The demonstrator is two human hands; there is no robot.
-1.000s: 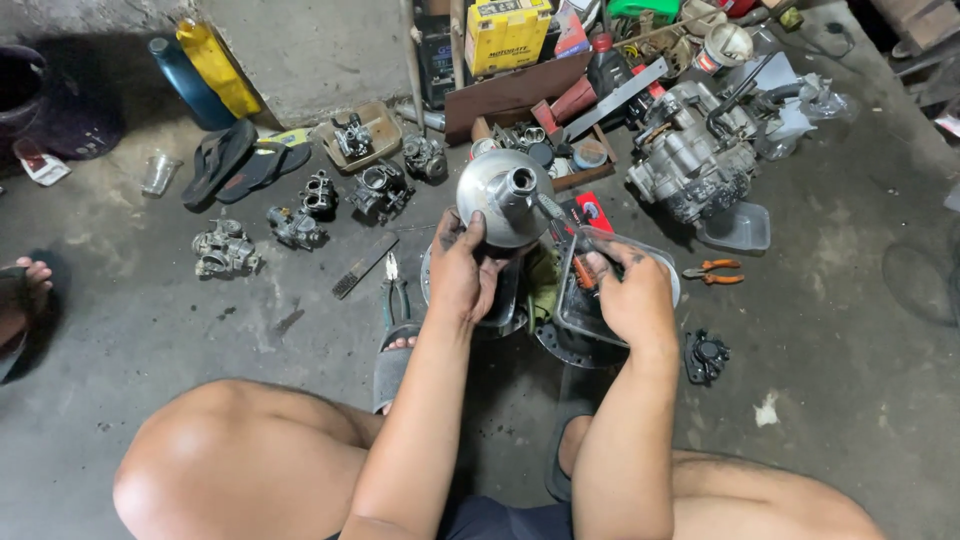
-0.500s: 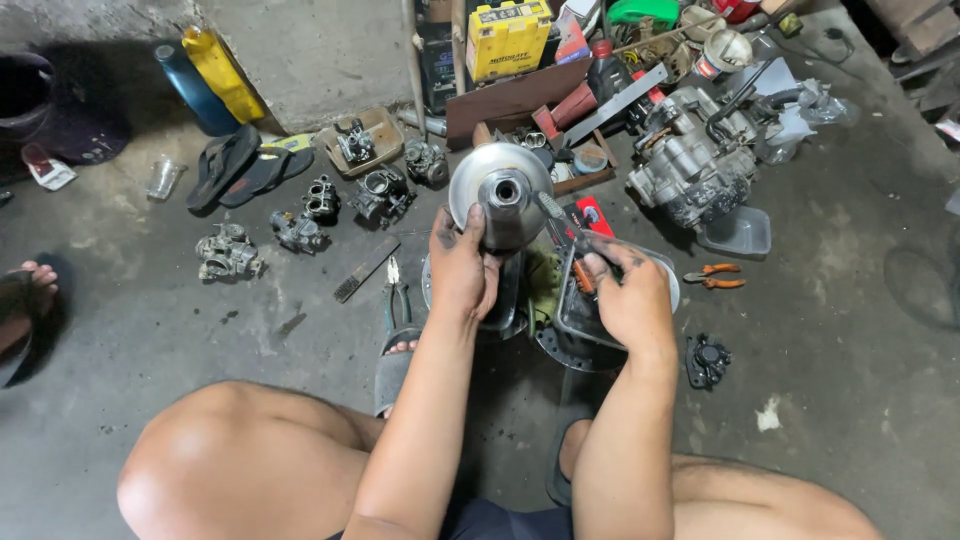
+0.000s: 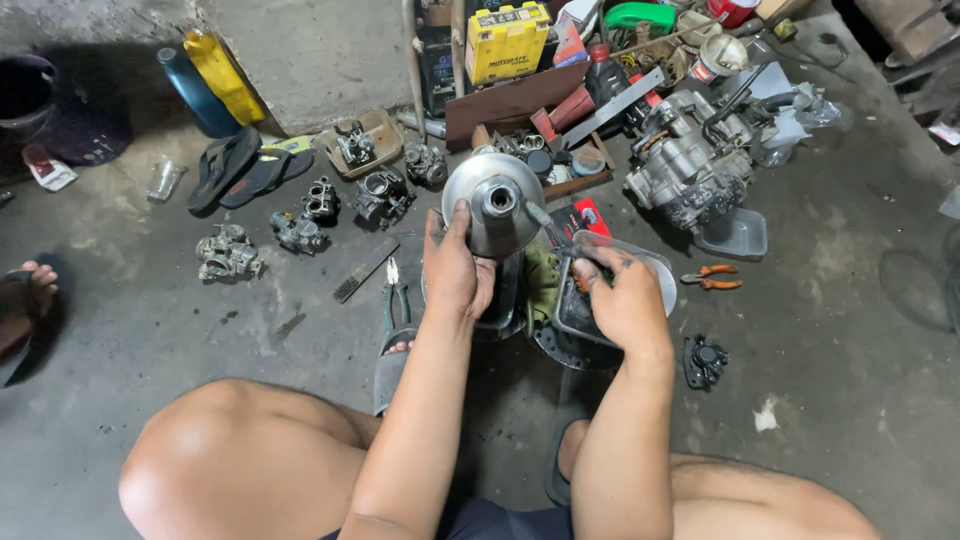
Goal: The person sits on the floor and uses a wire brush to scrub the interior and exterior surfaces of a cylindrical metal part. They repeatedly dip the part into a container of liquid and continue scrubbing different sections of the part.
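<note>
Grey concrete floor [image 3: 850, 330], stained, strewn with parts. Far right, bulky engine block [image 3: 690, 170]; far centre, yellow battery [image 3: 508, 42]. Middle, round metal pulley [image 3: 492, 203] with hollow hub, propped upright over clear plastic tray [image 3: 655, 270]. Left hand [image 3: 456, 272] gripping pulley's near-left rim, thumb up on its face, fingers curled behind. Right hand [image 3: 622, 300] just right of it, fingertips pinching thin tool [image 3: 545, 222] angled toward hub. Left, several carburetors [image 3: 228, 252]; pliers [image 3: 397, 296] near left wrist.

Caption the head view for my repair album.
Left hand grips a round metal pulley; right hand holds a thin tool beside it.
</note>
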